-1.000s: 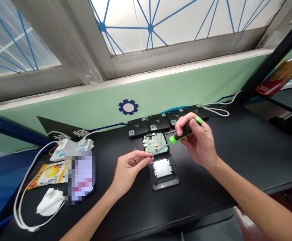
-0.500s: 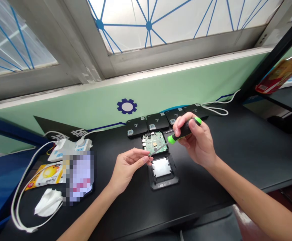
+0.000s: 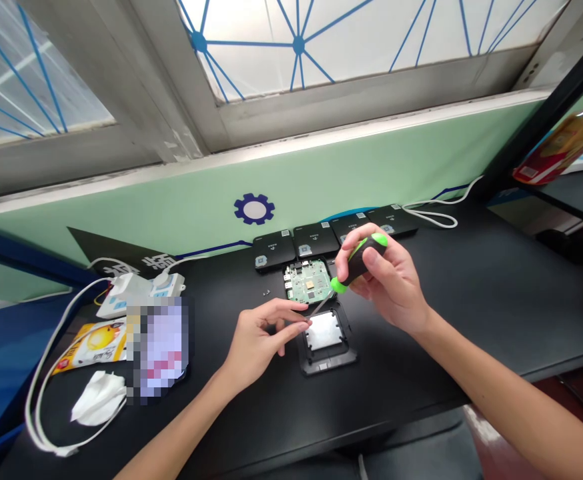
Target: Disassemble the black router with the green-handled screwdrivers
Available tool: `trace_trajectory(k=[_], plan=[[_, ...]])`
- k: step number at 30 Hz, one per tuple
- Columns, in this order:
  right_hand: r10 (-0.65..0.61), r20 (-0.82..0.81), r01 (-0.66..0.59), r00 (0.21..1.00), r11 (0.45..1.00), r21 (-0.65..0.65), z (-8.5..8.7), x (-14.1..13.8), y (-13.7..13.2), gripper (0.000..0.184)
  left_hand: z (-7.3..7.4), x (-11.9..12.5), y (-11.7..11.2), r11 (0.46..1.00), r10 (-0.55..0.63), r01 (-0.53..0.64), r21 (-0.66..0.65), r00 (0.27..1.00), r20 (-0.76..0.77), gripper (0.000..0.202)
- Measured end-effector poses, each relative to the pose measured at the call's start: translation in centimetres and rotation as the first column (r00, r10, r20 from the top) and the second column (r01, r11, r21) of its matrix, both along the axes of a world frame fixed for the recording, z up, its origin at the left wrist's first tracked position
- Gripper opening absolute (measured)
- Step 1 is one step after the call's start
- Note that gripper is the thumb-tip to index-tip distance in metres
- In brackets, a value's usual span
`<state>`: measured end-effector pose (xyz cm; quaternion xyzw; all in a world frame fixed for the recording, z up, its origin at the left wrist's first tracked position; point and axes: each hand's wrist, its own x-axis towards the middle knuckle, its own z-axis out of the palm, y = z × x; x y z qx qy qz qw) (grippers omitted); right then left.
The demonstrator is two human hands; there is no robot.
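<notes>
My right hand (image 3: 384, 280) is closed round a black and green screwdriver (image 3: 354, 263), whose tip points down-left to the top-left corner of an open black case half (image 3: 327, 357) with a silver plate inside. My left hand (image 3: 261, 337) pinches its thumb and forefinger at that same corner, beside the tip; what it holds is too small to name. Just behind lies the other case half with a green circuit board (image 3: 307, 281).
A row of closed black boxes (image 3: 316, 240) lines the green wall. Two tiny screws (image 3: 267, 292) lie left of the board. At the left are a white power strip (image 3: 139, 290), white cable (image 3: 46, 373), yellow packet (image 3: 91, 340) and crumpled tissue (image 3: 99, 399). A white cable loop (image 3: 434, 217) lies behind.
The screwdriver tilted more upright and its tip dropped from over the circuit board to the corner of the near case half. My left hand followed down and right.
</notes>
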<state>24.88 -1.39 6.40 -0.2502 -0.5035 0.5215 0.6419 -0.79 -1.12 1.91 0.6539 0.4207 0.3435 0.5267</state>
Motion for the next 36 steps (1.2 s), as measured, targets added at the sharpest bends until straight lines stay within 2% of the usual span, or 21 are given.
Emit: trace_trajectory(k=[6,17,26,36], plan=[[0.034,0.089,-0.034,0.995,0.999,0.004,-0.4,-0.3,-0.2,0.024,-0.4,-0.1,-0.2,0.997,-0.047,0.053,0.062,0.994,-0.103,0.028],[0.113,0.124,-0.119,0.986,0.992,0.041,-0.3,-0.8,-0.6,0.015,-0.8,-0.3,0.0,0.985,-0.073,0.105,0.14,0.973,-0.22,0.021],[0.151,0.151,-0.159,0.977,0.986,0.042,-0.7,-0.8,-0.8,0.013,-0.9,-0.3,0.0,0.979,-0.068,0.113,0.168,0.966,-0.25,0.022],[0.189,0.116,-0.196,0.975,0.979,0.055,-0.7,-1.0,-0.7,0.011,-1.4,-0.4,-0.1,0.955,-0.059,0.126,0.267,0.968,-0.245,0.018]])
